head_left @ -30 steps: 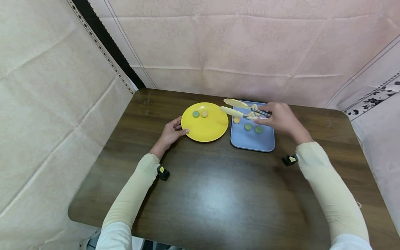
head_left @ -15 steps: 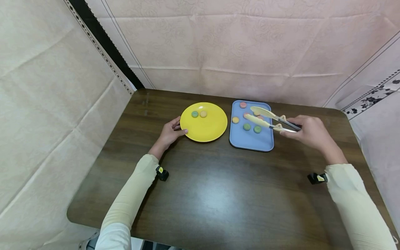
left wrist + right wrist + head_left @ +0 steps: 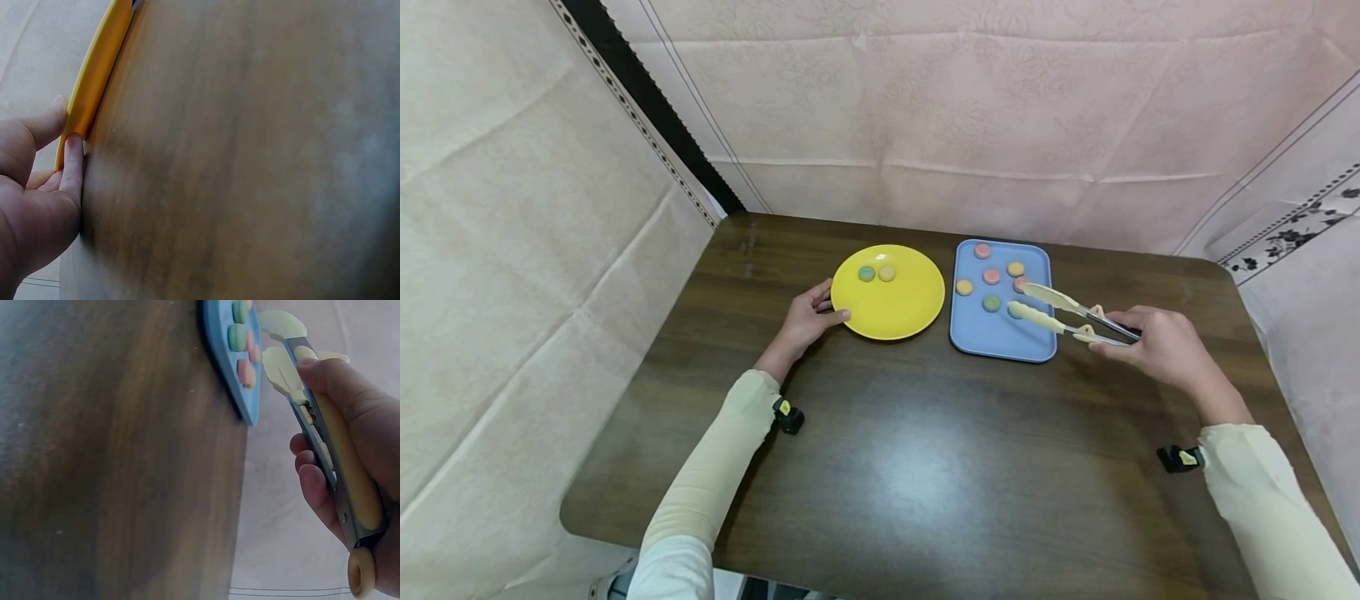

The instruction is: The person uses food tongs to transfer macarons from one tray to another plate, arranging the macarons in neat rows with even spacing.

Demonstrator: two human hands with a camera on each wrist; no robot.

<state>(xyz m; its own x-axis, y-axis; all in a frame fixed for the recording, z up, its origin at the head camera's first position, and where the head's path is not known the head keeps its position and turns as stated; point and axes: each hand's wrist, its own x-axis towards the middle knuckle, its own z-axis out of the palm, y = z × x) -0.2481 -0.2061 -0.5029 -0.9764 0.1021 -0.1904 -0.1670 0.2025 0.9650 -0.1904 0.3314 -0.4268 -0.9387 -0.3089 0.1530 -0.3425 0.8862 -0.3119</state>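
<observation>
My right hand [image 3: 1165, 346] has drawn the tongs [image 3: 1051, 296] right and nearer, uncovering pink discs [image 3: 991, 276]; grips them, tips spread, over blue tray's [image 3: 992, 340] right side, seemingly carrying nothing. Left hand [image 3: 807, 318] pinches yellow plate [image 3: 895, 308] on counter [image 3: 925, 417]; 2 discs [image 3: 887, 272] there.

No text, label, brand, number or sign can be read in any view.

Head: looking down from well above fingers [image 3: 820, 292] | wrist cameras: facing fingers closely | head, right wrist: sharing tray [image 3: 992, 337] beyond fingers
</observation>
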